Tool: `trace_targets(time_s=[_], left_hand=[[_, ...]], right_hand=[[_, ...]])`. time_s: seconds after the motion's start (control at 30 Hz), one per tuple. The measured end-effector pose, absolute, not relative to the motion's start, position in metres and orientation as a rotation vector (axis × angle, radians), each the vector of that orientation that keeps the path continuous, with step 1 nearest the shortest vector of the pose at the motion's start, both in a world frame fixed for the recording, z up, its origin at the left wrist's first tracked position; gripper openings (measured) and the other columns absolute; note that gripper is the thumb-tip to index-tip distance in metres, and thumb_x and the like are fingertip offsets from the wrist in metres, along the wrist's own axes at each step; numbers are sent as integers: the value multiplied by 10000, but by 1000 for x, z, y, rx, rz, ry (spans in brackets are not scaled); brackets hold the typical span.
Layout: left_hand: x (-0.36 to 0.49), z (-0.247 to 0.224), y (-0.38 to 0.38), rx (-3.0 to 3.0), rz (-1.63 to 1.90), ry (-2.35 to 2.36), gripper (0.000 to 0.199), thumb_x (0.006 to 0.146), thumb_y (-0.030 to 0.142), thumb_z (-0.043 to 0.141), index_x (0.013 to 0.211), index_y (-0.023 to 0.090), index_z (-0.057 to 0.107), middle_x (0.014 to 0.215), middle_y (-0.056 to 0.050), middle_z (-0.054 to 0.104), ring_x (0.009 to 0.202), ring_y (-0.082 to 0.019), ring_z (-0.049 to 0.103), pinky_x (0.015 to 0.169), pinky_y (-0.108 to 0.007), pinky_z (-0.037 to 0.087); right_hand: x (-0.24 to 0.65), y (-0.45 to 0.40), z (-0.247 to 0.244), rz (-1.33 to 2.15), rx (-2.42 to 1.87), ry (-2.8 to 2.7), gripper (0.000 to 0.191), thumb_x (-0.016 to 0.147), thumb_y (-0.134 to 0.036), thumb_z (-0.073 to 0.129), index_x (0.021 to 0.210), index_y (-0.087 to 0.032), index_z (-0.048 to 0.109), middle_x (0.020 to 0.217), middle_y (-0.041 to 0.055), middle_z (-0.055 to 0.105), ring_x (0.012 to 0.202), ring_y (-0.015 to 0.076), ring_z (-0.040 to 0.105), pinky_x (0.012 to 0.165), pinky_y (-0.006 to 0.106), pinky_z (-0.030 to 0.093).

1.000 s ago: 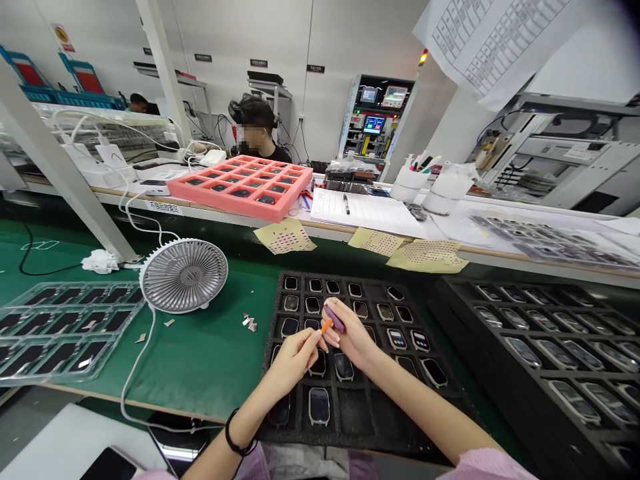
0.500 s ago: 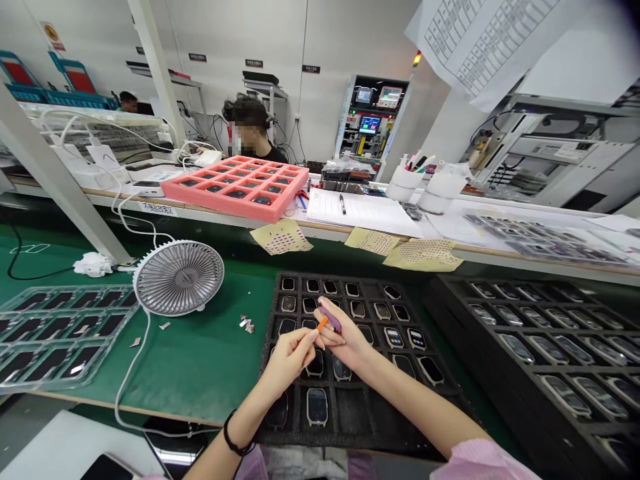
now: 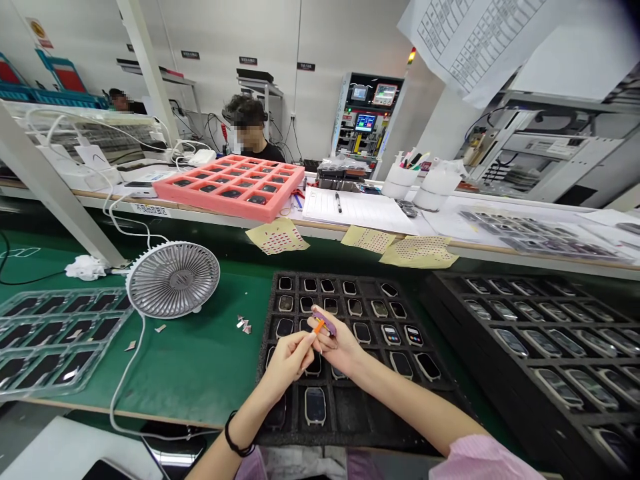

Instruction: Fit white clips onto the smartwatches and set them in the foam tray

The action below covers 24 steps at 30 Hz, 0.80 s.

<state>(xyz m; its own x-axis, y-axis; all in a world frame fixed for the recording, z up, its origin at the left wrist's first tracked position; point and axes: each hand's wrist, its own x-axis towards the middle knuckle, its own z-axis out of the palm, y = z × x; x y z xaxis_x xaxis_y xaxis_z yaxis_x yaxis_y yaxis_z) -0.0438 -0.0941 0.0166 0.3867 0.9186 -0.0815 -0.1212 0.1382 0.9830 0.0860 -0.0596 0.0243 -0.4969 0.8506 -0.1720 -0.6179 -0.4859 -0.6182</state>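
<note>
- Hand state, left: my left hand (image 3: 290,360) pinched a thin orange piece (image 3: 319,327) between thumb and fingertips, near the centre of the frame.
- Hand state, right: my right hand (image 3: 334,341), just right of it, gripped a small purple item (image 3: 326,321) in curled fingers; its exact kind could not be told.
- Position: the orange piece met or overlapped the purple item in this view; contact could not be confirmed. Both hands were above the black foam tray (image 3: 353,410), lower centre of the frame.
- Tray contents: watch-like units (image 3: 315,405) lay screen up in its compartments.
- Surroundings: a grey fan (image 3: 175,279) stood on the green worktop (image 3: 185,367), left of centre, with small scraps (image 3: 244,325) to its right. A second black tray (image 3: 480,360) occupied the lower right.
- Step in hand, as judged: two-handed work with the orange piece at the purple item.
- Requirement for the next move, as judged: a steady right grip and fine control by the left fingertips.
</note>
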Motion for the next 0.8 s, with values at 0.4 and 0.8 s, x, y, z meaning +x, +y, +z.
trace_targets(time_s=[0.4, 0.8], left_hand=[[-44, 27, -81, 1209, 1007, 987, 477, 728, 631, 590, 668, 188, 425, 481, 112, 295, 382, -33, 193, 363, -169, 139], [-141, -2, -70, 1599, 994, 1726, 476, 790, 622, 434, 656, 179, 543, 543, 48, 396, 503, -115, 349, 499, -222, 281]], right_hand=[[86, -68, 19, 1533, -876, -1146, 264, 816, -410, 612, 1000, -264, 490, 657, -55, 536, 411, 71, 405, 362, 178, 252], [250, 56, -14, 456, -1582, -1497, 216, 811, -439, 462, 828, -228, 506, 806, 58, 598, 765, 233, 562, 747, 372, 426]])
